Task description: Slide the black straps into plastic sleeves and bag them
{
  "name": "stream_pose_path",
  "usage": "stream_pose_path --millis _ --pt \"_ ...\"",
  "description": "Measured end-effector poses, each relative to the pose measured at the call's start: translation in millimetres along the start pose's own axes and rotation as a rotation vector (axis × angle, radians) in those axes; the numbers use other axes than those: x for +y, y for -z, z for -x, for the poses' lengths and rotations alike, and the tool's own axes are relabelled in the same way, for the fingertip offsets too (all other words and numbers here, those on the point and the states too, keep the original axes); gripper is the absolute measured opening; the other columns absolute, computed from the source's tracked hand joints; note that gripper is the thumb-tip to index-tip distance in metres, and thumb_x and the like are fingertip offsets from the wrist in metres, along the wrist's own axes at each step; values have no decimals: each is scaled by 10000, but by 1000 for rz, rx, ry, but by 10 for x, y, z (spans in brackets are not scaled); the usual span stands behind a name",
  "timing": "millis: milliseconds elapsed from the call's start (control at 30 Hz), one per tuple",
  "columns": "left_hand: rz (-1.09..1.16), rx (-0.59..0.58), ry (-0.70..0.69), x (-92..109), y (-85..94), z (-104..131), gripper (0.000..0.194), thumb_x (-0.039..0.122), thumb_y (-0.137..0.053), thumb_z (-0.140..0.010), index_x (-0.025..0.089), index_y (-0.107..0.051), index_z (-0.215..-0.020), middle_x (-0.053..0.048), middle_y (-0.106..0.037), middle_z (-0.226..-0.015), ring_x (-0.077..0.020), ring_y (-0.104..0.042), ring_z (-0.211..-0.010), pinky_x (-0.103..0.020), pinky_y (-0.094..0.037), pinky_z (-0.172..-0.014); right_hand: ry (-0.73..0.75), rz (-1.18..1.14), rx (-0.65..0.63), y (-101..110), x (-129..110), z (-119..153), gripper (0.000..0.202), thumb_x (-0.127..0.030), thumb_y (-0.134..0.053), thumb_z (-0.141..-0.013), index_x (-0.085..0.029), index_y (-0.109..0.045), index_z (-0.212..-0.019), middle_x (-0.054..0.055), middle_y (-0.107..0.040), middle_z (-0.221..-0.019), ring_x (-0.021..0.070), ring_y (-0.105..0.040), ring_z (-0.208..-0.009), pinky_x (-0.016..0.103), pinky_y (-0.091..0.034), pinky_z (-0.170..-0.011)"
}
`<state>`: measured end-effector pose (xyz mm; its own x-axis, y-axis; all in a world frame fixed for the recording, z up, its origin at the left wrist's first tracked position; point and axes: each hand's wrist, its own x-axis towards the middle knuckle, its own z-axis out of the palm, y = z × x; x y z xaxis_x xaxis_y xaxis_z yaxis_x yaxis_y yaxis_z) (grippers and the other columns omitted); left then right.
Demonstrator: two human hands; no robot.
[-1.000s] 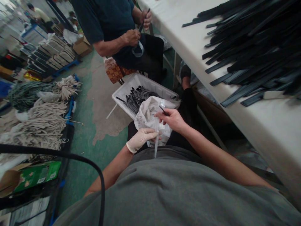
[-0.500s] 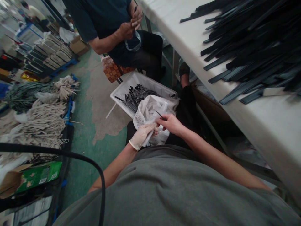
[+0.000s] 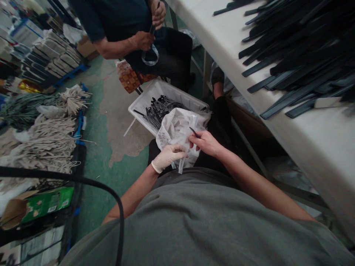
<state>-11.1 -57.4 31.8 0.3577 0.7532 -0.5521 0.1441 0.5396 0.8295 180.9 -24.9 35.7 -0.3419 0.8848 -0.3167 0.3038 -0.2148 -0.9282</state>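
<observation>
My left hand [image 3: 169, 157], in a pale glove, is closed on a clear plastic strip [image 3: 182, 162] over my lap. Bare and to its right, my right hand [image 3: 203, 142] pinches a thin dark piece [image 3: 194, 132] whose tip points up and left. Both hands are at the near side of a white plastic bag [image 3: 169, 127] with clear plastic inside. The bag rests against a white bin [image 3: 141, 101], which holds a heap of black strips [image 3: 159, 107].
A white table [image 3: 222, 48] on the right carries a pile of black straps [image 3: 299, 55]. Across the bin sits another person [image 3: 122, 22], handling a dark strip. Cord bundles [image 3: 50, 140] lie at the left, and a black cable [image 3: 105, 186] crosses the lower left.
My hands have moved slightly apart, and the clear strip now shows below them. The other person's hands are farther apart, one lower. The whole view has shifted a little.
</observation>
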Motion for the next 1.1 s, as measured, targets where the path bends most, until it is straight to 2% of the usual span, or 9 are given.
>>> stream_pose_path --millis 133,233,333,633,733,833,900,1033,1100 --pt "48 -70 28 -31 -6 1 252 266 -812 -601 131 -688 -774 3 -654 -711 -107 -571 -657 -233 -414 -663 19 3 7 -11 46 -24 275 -315 -496 -836 -158 -597 -635 6 -618 -625 93 -517 -482 214 -408 -473" --pt "50 -10 22 -76 -33 -34 222 265 -786 -615 130 -677 -754 15 -621 -666 -98 -539 -615 -239 -405 -642 46 27 4 -70 79 -11 329 -447 -530 -836 -160 -618 -703 5 -606 -643 111 -516 -532 229 -385 -489" --pt "37 69 -39 -105 -64 -78 194 234 -746 -617 133 -688 -773 20 -606 -655 -95 -513 -597 -243 -398 -630 91 183 36 -141 91 19 369 -534 -628 -763 -167 -626 -726 -11 -578 -634 122 -499 -593 241 -334 -529" --pt "45 152 -71 -141 -69 -97 241 322 -778 -625 142 -653 -726 28 -575 -648 -77 -490 -571 -226 -380 -586 8 439 79 -94 114 49 143 -283 -598 -776 -176 -644 -692 3 -581 -607 133 -478 -579 262 -266 -533" --pt "59 110 11 -205 -63 -84 244 312 -787 -609 142 -656 -724 25 -578 -629 -80 -499 -555 -227 -381 -579 25 467 62 -18 89 51 85 -205 -600 -747 -186 -683 -752 10 -612 -620 141 -494 -583 263 -272 -542" --pt "63 34 113 -270 -71 -89 237 297 -789 -602 133 -680 -733 14 -575 -603 -78 -487 -524 -226 -358 -550 58 444 73 32 61 45 141 -181 -594 -744 -196 -711 -820 3 -630 -634 137 -495 -578 259 -285 -550" --pt "82 54 115 -280 -73 -113 242 319 -791 -602 133 -680 -712 13 -570 -583 -77 -476 -508 -226 -344 -536 44 407 73 28 63 46 140 -263 -593 -790 -186 -709 -798 3 -621 -624 131 -482 -565 258 -288 -543" --pt "144 172 -19 -194 -64 -185 259 347 -798 -590 142 -659 -665 25 -566 -577 -79 -486 -533 -220 -358 -557 10 355 21 -81 115 93 415 -553 -569 -821 -167 -671 -711 7 -590 -613 131 -483 -577 254 -294 -531" --pt "150 202 -74 -144 -68 -214 244 336 -789 -605 140 -655 -661 26 -575 -598 -83 -502 -570 -218 -386 -598 4 328 7 -153 148 127 420 -568 -577 -808 -166 -677 -740 9 -611 -653 135 -511 -609 245 -306 -542"
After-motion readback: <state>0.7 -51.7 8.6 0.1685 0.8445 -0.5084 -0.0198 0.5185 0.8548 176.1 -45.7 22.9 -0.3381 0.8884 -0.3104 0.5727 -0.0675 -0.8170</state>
